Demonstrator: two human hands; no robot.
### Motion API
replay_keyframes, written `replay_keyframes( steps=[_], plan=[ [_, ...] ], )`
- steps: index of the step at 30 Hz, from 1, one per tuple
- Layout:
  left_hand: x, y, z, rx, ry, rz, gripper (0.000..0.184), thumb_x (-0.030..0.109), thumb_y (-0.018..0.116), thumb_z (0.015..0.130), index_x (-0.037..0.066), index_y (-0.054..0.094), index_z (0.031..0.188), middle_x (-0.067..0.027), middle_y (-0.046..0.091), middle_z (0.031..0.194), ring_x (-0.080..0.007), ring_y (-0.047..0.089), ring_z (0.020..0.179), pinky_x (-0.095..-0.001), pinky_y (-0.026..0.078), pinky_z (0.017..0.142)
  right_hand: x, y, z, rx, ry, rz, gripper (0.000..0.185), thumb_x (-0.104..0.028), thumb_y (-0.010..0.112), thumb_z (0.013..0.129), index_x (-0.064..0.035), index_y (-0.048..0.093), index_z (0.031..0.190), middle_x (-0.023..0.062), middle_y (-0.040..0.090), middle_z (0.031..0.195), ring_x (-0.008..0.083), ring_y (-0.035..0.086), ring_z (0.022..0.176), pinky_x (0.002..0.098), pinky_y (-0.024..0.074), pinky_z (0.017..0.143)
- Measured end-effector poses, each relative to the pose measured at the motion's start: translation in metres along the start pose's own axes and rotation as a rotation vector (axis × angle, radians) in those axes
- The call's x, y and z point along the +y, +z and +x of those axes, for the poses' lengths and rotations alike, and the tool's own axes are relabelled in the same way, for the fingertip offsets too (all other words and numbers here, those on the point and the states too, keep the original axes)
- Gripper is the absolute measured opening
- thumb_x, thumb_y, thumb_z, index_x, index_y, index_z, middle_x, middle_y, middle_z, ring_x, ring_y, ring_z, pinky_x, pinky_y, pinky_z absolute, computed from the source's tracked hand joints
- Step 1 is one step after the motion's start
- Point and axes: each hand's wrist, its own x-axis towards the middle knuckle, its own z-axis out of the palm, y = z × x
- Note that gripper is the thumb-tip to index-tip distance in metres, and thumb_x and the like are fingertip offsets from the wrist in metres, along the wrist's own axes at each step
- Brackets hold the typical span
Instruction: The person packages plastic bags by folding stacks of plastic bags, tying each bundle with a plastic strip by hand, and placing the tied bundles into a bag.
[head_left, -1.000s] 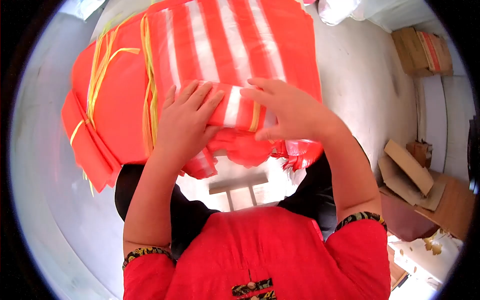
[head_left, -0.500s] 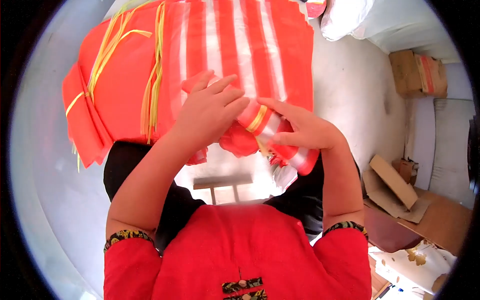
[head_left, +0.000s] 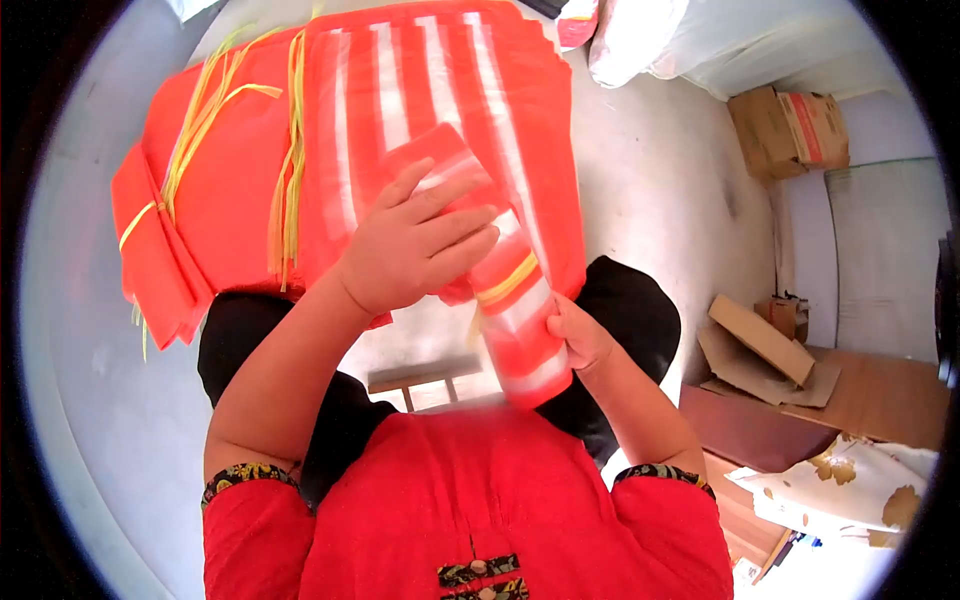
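Note:
A folded bundle of thin red-and-white striped sheeting (head_left: 520,330), with a yellow tie (head_left: 508,280) round its middle, is tilted above my lap. Its lower side is held by my right hand (head_left: 580,338), thumb on top and the other fingers mostly hidden. My left hand (head_left: 418,245) lies over the bundle's upper end with its fingers spread. Beneath and beyond it is a large stack of red sheeting (head_left: 545,130) with white stripes.
Loose yellow strips (head_left: 293,175) lie over the stack's left part. A smaller red bundle (head_left: 160,250) with a yellow tie sits at its left edge. To the right are a cardboard box (head_left: 785,130), an opened carton (head_left: 755,350) and a brown surface (head_left: 880,395).
The bundle has turned steeper, its lower end swinging toward my body. My right hand has moved down along it and now grips its side. My left hand stays near its upper end.

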Motion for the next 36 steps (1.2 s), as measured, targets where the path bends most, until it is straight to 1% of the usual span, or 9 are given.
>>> replay_keyframes(
  steps=[4, 7, 8, 13, 22, 26, 31, 33, 36],
  plan=[
    [-0.002, 0.011, 0.001, -0.089, 0.016, -0.004, 0.032, 0.020, 0.072, 0.088, 0.018, 0.071, 0.120, -0.0016, 0.070, 0.133, -0.0274, 0.058, 0.139, -0.0545, 0.030, 0.125, 0.003, 0.002, -0.031, 0.065, -0.037, -0.047, 0.096, -0.041, 0.094, 0.077, 0.0019, 0.048, 0.150, 0.0108, 0.067, 0.134, 0.0187, 0.068, 0.117, 0.0331, 0.0545, 0.101],
    [-0.006, 0.020, 0.009, -0.310, -0.251, 0.098, 0.055, 0.026, 0.075, 0.088, 0.018, 0.061, 0.141, -0.0048, 0.058, 0.152, -0.0287, 0.047, 0.149, -0.0566, 0.028, 0.126, -0.013, -0.001, -0.057, 0.264, -0.179, -0.127, 0.086, -0.034, 0.090, 0.082, 0.0031, 0.049, 0.147, 0.0116, 0.068, 0.133, 0.0205, 0.068, 0.118, 0.0349, 0.0554, 0.102],
    [-0.016, 0.029, 0.002, -0.408, -0.333, 0.150, 0.071, 0.032, 0.074, 0.092, 0.018, 0.048, 0.157, -0.0084, 0.044, 0.165, -0.0321, 0.036, 0.156, -0.0592, 0.027, 0.125, -0.021, -0.007, -0.070, 0.310, -0.235, -0.155, 0.081, -0.031, 0.089, 0.083, 0.0019, 0.050, 0.146, 0.0112, 0.068, 0.133, 0.0205, 0.067, 0.120, 0.0358, 0.0541, 0.103],
    [-0.053, 0.049, -0.030, -0.553, -0.618, 0.155, 0.065, 0.039, 0.062, 0.101, 0.014, 0.045, 0.159, -0.0158, 0.038, 0.168, -0.0375, 0.032, 0.156, -0.0587, 0.028, 0.124, -0.066, -0.029, -0.160, 0.397, -0.554, -0.239, 0.069, -0.022, 0.083, 0.088, 0.0005, 0.051, 0.145, 0.0127, 0.067, 0.133, 0.0241, 0.065, 0.121, 0.0401, 0.0513, 0.108],
    [-0.066, 0.056, -0.046, -0.651, -0.439, 0.340, 0.064, 0.031, 0.058, 0.103, 0.017, 0.041, 0.163, -0.0143, 0.034, 0.171, -0.0370, 0.032, 0.157, -0.0530, 0.027, 0.126, -0.051, -0.072, -0.291, 1.006, -1.176, -0.474, 0.049, -0.007, 0.069, 0.099, -0.0059, 0.051, 0.144, 0.0081, 0.067, 0.130, 0.0181, 0.066, 0.115, 0.0348, 0.0534, 0.102],
    [-0.067, 0.054, -0.047, -0.616, -0.398, 0.318, 0.061, 0.027, 0.057, 0.103, 0.014, 0.043, 0.161, -0.0154, 0.035, 0.169, -0.0373, 0.033, 0.156, -0.0514, 0.028, 0.126, 0.063, -0.169, -0.263, 1.155, -0.903, -0.400, 0.054, -0.008, 0.067, 0.101, -0.0060, 0.046, 0.151, 0.0054, 0.063, 0.135, 0.0152, 0.060, 0.120, 0.0325, 0.0505, 0.103],
    [-0.063, 0.054, -0.045, -0.612, -0.383, 0.318, 0.058, 0.025, 0.056, 0.104, 0.013, 0.044, 0.160, -0.0165, 0.036, 0.169, -0.0378, 0.035, 0.154, -0.0506, 0.031, 0.125, 0.207, -0.243, -0.165, 1.175, -0.137, -0.191, 0.065, -0.022, 0.078, 0.093, -0.0028, 0.049, 0.148, 0.0082, 0.066, 0.129, 0.0189, 0.064, 0.114, 0.0354, 0.0552, 0.093],
    [-0.064, 0.052, -0.043, -0.638, -0.386, 0.328, 0.058, 0.024, 0.055, 0.104, 0.013, 0.044, 0.160, -0.0163, 0.037, 0.168, -0.0379, 0.036, 0.154, -0.0509, 0.032, 0.124, 0.271, -0.272, -0.130, 1.279, -0.201, -0.293, 0.057, -0.016, 0.076, 0.091, -0.0012, 0.053, 0.141, 0.0109, 0.069, 0.123, 0.0194, 0.066, 0.111, 0.0348, 0.0556, 0.091],
    [-0.070, 0.053, -0.045, -0.636, -0.374, 0.344, 0.058, 0.023, 0.055, 0.104, 0.013, 0.044, 0.160, -0.0152, 0.038, 0.168, -0.0373, 0.036, 0.154, -0.0507, 0.033, 0.124, 0.260, -0.266, -0.111, 1.325, -0.378, -0.196, 0.051, -0.011, 0.073, 0.090, 0.0017, 0.055, 0.136, 0.0128, 0.070, 0.119, 0.0200, 0.067, 0.110, 0.0350, 0.0554, 0.093]
  ],
)
